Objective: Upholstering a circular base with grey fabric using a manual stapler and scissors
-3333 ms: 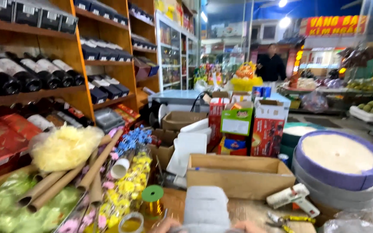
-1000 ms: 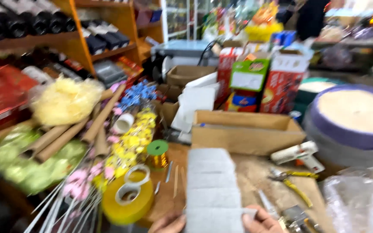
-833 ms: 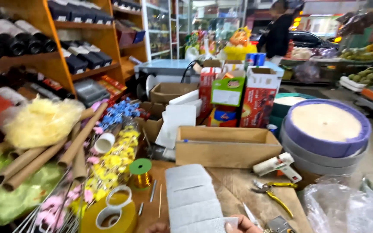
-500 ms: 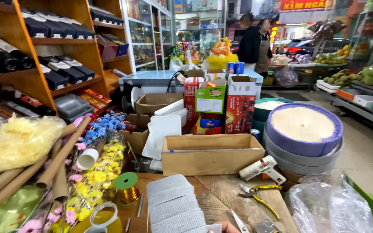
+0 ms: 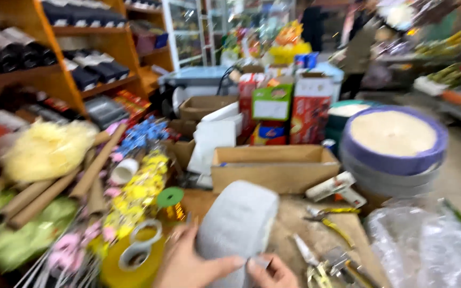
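2 hands sit at the bottom centre of the frame, both gripping a grey pad (image 5: 238, 224) of stiff, foam-like sheet. A moment ago this pad lay long and flat between the hands, with fold lines across it; now it is bowed into a rounded hump that rises above them, so the work has gone from holding it flat to bending it over. The view has also dipped and is blurred by movement.

The left hand (image 5: 188, 264) comes in from the lower left, palm against the pad's near face, thumb laid along its lower edge. The right hand (image 5: 270, 272) is mostly cut off by the bottom edge; its fingertips pinch the pad's lower right corner. Neither hand is spread open.

Below and around the pad is a cluttered brown worktop (image 5: 294, 218). At lower left lies a roll of yellow tape (image 5: 134, 253), with a green spool (image 5: 170, 197) just above it. Yellow-handled pliers (image 5: 329, 218) lie to the right, beside crumpled clear plastic (image 5: 428, 245). An open cardboard box (image 5: 273, 168) stands behind the pad, and a large round purple-rimmed tub (image 5: 393, 141) fills the right middle. Cardboard tubes (image 5: 54, 186) lean at left.
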